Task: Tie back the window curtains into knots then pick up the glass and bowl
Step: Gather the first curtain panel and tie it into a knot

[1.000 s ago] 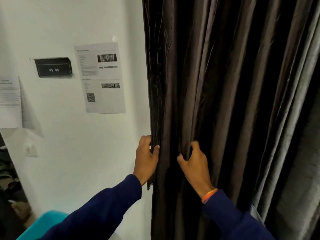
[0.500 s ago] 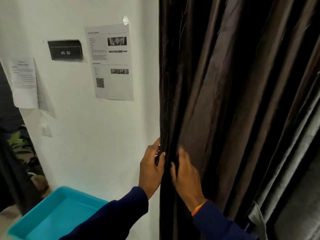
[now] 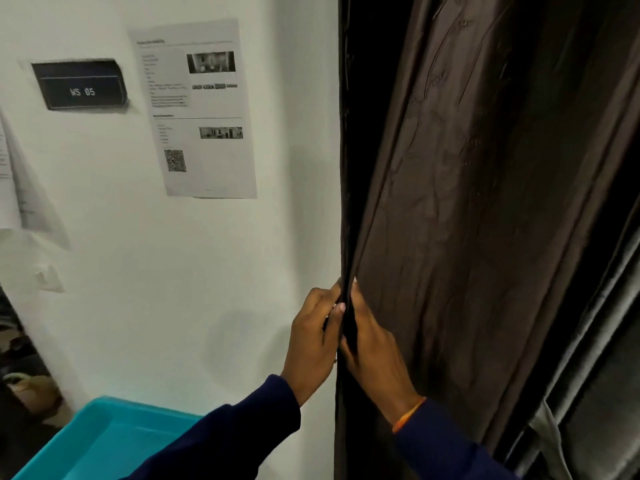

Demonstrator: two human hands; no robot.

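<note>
Since the earlier frame, both hands sit closer together at lower centre. Left hand (image 3: 313,336) and right hand (image 3: 375,351) close their fingers on the dark curtain (image 3: 450,202) edge (frame right half), beside the white wall (image 3: 207,271).

Left hand (image 3: 313,336) and right hand (image 3: 375,355) pressed together, pinching the dark curtain (image 3: 450,202) edge between them. Left of both, a white wall (image 3: 207,271); lower left, a teal tray (image 3: 97,441).

Curtain (image 3: 467,237): top and hem cut off. Right of it, blurred grey fabric (image 3: 595,375). Sheet (image 3: 197,109) text illegible.
</note>
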